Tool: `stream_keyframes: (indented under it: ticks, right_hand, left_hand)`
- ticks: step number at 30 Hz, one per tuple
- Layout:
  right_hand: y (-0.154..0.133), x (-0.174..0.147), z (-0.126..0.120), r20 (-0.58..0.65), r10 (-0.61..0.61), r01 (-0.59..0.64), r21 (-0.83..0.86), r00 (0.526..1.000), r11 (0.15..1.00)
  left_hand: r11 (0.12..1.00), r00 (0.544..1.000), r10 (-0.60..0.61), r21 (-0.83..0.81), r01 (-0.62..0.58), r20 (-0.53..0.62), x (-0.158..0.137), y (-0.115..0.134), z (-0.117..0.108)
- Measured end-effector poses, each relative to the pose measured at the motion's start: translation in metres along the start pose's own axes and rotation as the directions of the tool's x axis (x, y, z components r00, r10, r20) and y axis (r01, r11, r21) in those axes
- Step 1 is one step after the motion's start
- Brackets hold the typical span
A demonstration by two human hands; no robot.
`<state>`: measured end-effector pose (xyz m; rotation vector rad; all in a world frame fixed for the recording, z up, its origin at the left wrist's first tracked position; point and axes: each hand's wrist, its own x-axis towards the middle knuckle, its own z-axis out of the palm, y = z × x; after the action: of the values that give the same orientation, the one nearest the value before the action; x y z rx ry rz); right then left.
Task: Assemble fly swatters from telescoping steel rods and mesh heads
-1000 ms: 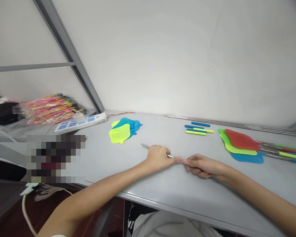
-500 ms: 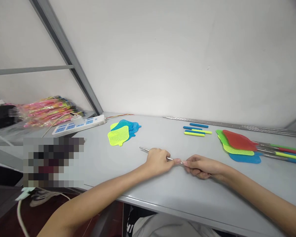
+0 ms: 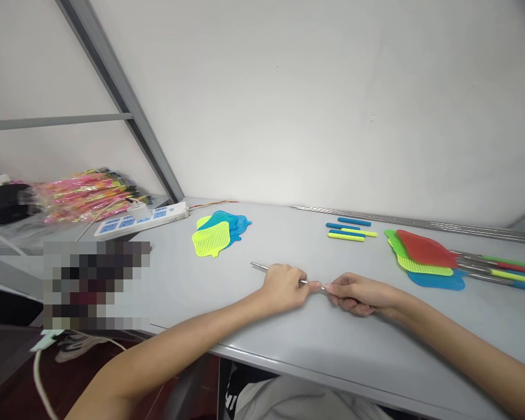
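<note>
A thin metal rod (image 3: 259,266) runs through my closed left hand (image 3: 285,287), its left end poking out past the knuckles. Fingertips of my right hand (image 3: 354,293) pinch the same rod near its other end; that end is hidden in the fingers. Both hands are close together over the front half of the grey table (image 3: 289,344). Beyond them lie blue and yellow handle grips (image 3: 346,236). Loose fly swatter heads, yellow (image 3: 212,239) and blue, overlap to the left of the hands. Swatters with rods and coloured handles are piled at the right, a red one (image 3: 424,248) on top.
Several long metal rods (image 3: 389,220) lie along the wall. A white power strip (image 3: 142,220) rests at the table's left end, beside a shelf with plastic-wrapped colourful bundles (image 3: 85,195). A blurred-out patch (image 3: 96,286) covers the area left of the table.
The view has shifted very slightly. Both hands keep the same hold on the rod, with no clear movement of it.
</note>
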<state>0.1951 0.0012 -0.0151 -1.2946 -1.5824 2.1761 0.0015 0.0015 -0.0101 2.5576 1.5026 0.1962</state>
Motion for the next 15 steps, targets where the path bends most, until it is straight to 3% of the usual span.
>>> stream_keyframes:
  ticks: [15]
  right_hand:
    - [-0.0047, -0.0059, 0.0056, -0.052, -0.043, 0.042, -0.011, 0.998, 0.999]
  left_hand:
    - [0.997, 0.997, 0.069, 0.018, -0.069, -0.021, 0.0036, -0.006, -0.0038]
